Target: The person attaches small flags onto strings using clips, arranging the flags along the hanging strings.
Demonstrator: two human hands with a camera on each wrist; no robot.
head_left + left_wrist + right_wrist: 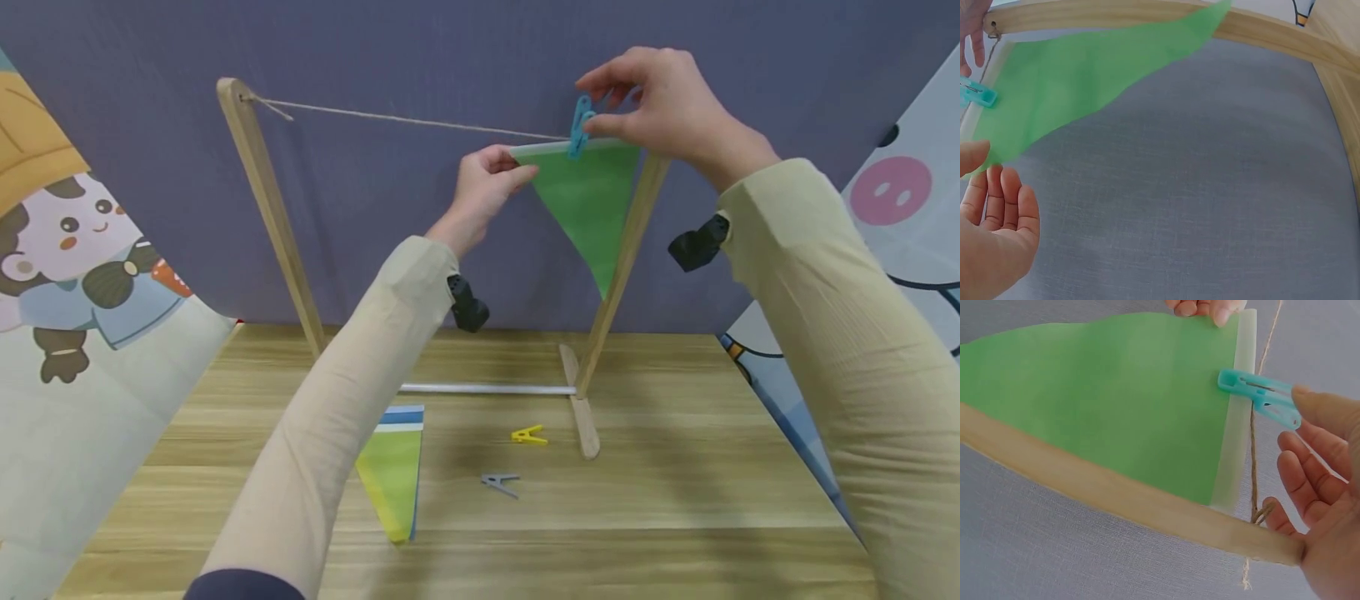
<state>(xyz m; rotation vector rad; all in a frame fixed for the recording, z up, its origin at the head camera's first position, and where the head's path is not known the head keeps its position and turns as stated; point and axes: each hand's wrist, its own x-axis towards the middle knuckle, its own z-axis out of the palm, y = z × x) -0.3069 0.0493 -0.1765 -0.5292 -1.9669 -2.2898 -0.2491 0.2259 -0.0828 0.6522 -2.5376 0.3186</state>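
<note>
A green triangular pennant [588, 196] with a white top band hangs at the right end of a string [405, 121], point down. My left hand [486, 187] pinches its upper left corner between thumb and fingers. A blue clothespin [578, 129] sits across the band near its middle, its jaws over the green cloth and its handles spread apart. My right hand [663, 100] is at those handles. In the right wrist view the thumb [1322, 409] touches one handle, while the other fingers stand apart from the clothespin.
The string is tied between two wooden posts [273, 208], joined low down by a white rod [487, 389]. On the wooden table [675, 500] lie a yellow clothespin [529, 435], a grey clothespin [500, 483] and stacked pennants [397, 475], partly behind my left sleeve.
</note>
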